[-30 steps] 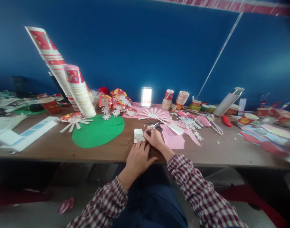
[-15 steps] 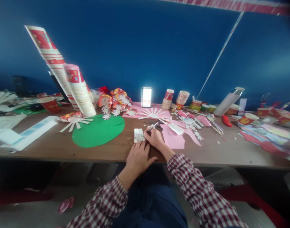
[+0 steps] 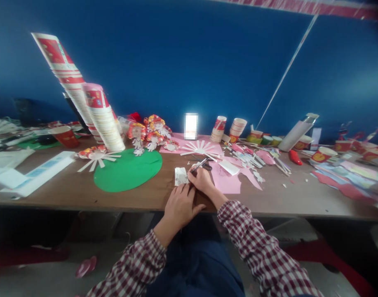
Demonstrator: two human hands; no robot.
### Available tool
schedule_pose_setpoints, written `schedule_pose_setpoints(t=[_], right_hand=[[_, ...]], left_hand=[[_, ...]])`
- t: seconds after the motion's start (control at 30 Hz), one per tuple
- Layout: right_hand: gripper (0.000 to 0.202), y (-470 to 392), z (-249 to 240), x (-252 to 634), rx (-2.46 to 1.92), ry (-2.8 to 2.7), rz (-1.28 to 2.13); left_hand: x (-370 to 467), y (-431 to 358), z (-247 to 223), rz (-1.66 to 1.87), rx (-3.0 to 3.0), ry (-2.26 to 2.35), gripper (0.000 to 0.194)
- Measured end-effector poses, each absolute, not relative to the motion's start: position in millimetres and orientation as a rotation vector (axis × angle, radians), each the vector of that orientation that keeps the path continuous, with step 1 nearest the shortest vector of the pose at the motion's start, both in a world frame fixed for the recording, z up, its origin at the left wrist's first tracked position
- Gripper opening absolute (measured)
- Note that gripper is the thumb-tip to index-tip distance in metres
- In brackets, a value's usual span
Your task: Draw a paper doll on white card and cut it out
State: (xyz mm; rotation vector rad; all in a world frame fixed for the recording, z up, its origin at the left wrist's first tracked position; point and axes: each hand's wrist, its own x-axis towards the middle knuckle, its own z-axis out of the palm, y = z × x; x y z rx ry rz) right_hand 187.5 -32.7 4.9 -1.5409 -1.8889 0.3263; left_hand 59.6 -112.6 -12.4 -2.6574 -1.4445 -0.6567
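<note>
My right hand [image 3: 201, 180] is closed around a dark pen [image 3: 202, 163], its lower end over the right side of a small white paper [image 3: 180, 175] that bears some drawn marks. Flat on the near edge of that paper lies my left hand [image 3: 179, 206], fingers stretched forward and thumb out toward the right. Pink paper [image 3: 227, 183] with a white piece [image 3: 228, 168] on it lies just right of my right hand. Behind the pen are black-handled scissors [image 3: 206, 166], partly hidden.
A green oval sheet [image 3: 128, 173] lies left of my hands. Tall paper cup stacks [image 3: 106, 128] lean at the back left. White fanned strips [image 3: 201, 149] rest behind. Paper cutouts [image 3: 253, 159] and cups [image 3: 323, 154] spread rightward. The table's front edge [image 3: 114, 208] is near my wrists.
</note>
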Motion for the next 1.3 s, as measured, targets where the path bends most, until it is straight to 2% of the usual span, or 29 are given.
schedule_pose_setpoints(t=[1.3], right_hand=[[0.01,-32.3,3.4,188.6,-1.521,-1.856,0.361]], left_hand=[[59.9,-113.1,-10.7,-0.65,-2.658,-1.453,0.06]])
